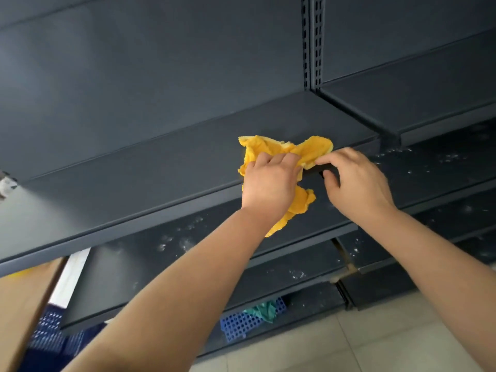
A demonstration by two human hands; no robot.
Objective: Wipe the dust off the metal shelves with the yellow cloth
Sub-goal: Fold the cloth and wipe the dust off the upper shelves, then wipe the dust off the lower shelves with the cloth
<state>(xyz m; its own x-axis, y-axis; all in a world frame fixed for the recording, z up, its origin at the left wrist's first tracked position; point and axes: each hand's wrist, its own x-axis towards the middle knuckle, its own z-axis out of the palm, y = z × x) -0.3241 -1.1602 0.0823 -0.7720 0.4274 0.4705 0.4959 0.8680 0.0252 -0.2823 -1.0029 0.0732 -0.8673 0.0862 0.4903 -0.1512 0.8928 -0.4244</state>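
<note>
A crumpled yellow cloth point(271, 150) lies on the front part of a dark grey metal shelf point(150, 167), with one end hanging over the shelf's front edge. My left hand point(268, 183) grips the cloth from above, fingers closed into it. My right hand point(354, 181) pinches the cloth's right corner between forefinger and thumb at the shelf edge. The shelf below point(166, 245) carries pale dust smudges, as does the shelf to the right point(440, 159).
A slotted upright post point(312, 41) divides two shelf bays. Lower down sit a blue perforated basket point(241, 322) with a green cloth point(264, 310) in it. A cardboard box point(24, 299) is at the left. Pale floor tiles point(375, 339) lie below.
</note>
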